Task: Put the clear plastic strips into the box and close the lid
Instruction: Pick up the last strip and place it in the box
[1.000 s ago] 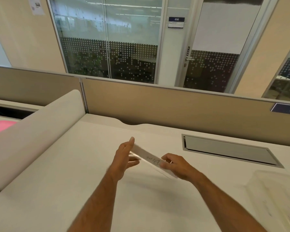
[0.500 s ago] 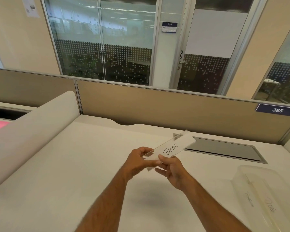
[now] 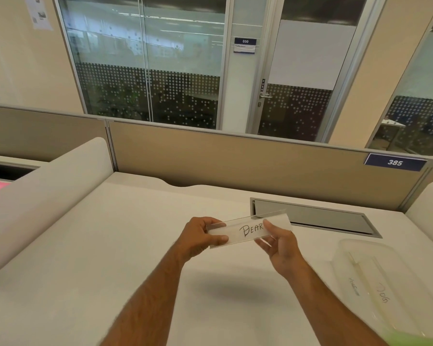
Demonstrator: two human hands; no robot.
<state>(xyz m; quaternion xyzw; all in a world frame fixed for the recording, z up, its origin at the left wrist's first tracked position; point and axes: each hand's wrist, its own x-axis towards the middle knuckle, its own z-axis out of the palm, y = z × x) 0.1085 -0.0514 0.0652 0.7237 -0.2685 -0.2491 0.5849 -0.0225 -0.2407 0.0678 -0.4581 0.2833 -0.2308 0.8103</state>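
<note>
The strip [image 3: 248, 231] marked "DEAR" has levelled out since a moment ago — left hand [image 3: 200, 237] and right hand [image 3: 279, 243] each grip an end above mid-counter [image 3: 110, 245] — ready for the box [image 3: 385, 283] at the right edge.

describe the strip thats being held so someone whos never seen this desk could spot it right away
Start at the white desk in front of the beige partition, then find the two bare hands raised over its middle. The clear plastic strip spans between the left hand and right hand. It alone reads "DEAR".
</note>
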